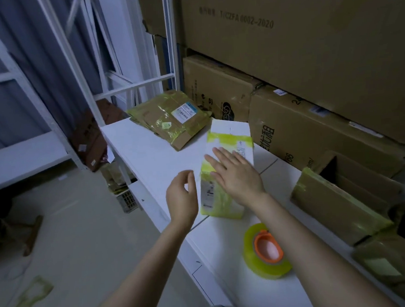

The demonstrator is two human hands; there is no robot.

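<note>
A white parcel (pixel 222 141) wrapped in yellow-green tape lies flat on the white table (pixel 149 154). My right hand (pixel 236 172) rests flat on top of it with the fingers straight and spread. My left hand (pixel 182 198) hovers just left of the parcel, fingers loosely curled, holding nothing. A roll of yellow-green tape (pixel 263 252) on an orange dispenser core stands on the table near my right forearm.
A stack of brown taped parcels (pixel 170 118) lies at the table's far end. Large cardboard boxes (pixel 297 50) are piled along the right. More taped parcels (pixel 339 203) lean at the right. White metal shelving (pixel 76 73) stands to the left, above a pale floor.
</note>
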